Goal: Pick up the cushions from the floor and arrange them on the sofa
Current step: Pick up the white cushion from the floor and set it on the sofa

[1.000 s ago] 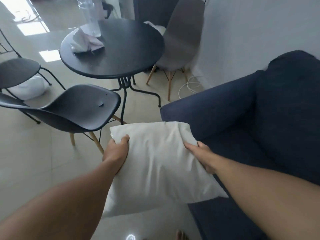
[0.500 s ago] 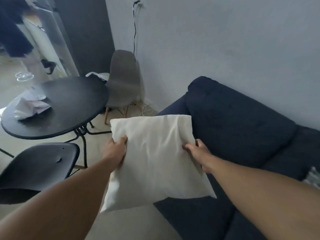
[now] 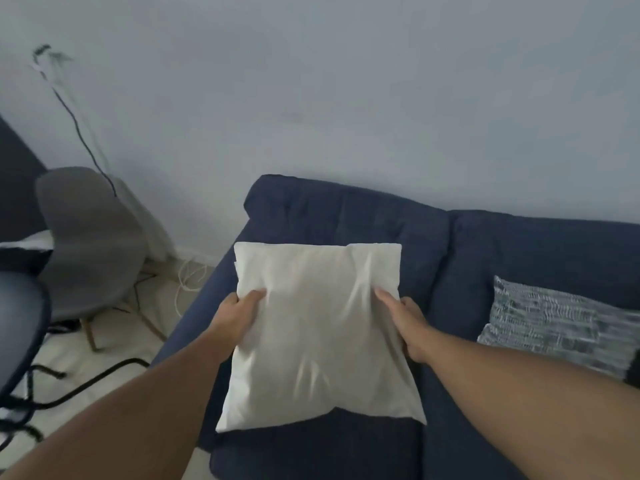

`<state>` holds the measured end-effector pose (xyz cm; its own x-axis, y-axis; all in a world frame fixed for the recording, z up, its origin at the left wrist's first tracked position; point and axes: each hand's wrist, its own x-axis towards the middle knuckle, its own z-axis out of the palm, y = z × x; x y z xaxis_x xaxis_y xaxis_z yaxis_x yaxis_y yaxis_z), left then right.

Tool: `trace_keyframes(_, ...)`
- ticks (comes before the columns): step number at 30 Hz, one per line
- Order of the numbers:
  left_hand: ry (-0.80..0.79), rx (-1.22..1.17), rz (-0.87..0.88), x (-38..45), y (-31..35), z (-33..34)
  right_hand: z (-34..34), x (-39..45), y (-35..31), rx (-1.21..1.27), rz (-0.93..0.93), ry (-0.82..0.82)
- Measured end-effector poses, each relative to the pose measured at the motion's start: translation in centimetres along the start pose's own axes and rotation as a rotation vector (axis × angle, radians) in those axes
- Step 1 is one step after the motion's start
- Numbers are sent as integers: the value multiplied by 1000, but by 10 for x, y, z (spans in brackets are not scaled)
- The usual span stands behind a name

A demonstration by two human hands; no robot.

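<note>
A plain, square cream fabric cushion [image 3: 318, 337] is held in both bare hands above the left end of a dark navy upholstered sofa [image 3: 346, 216]. Its cloth is smooth and soft, with shallow creases fanning out from each grip, and its lower edge sags in a gentle curve over the seat; whether that edge touches the seat cannot be told. The left hand [image 3: 239, 317] pinches the cushion's left edge, thumb on the front face and the other fingers wrapped behind and hidden. The right hand [image 3: 405, 323] grips the right edge the same way, thumb pressed into the front so the fabric puckers.

The sofa's covering is a matte woven fabric, with plump, rounded back cushions split by a vertical seam. On the seat to the right, well apart from the cream one, lies a grey-and-white cushion with a knitted, streaky texture [image 3: 554, 323], leaning towards the backrest.

Left of the sofa stands a grey moulded shell chair on pale wooden legs [image 3: 90, 237], on a light tiled floor [image 3: 114, 351] where a white cable [image 3: 188, 278] lies coiled near the wall.
</note>
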<state>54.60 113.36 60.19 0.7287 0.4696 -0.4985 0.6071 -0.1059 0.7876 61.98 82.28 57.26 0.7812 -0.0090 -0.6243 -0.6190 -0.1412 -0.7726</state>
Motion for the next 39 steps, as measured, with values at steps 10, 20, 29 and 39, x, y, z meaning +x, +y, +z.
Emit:
trace_keyframes(10, -148, 52, -25, 107, 47, 55, -23, 89, -3, 88, 119, 100)
trace_keyframes(20, -212, 122, 37, 188, 34, 98, -16, 136, 20, 169, 105, 237)
trace_keyframes(29, -318, 314, 151, 250, 24, 116, 0, 178, 40, 165, 116, 299)
trace_keyframes(39, -323, 313, 39, 297, 1, 135, 10, 219, 46, 156, 156, 327)
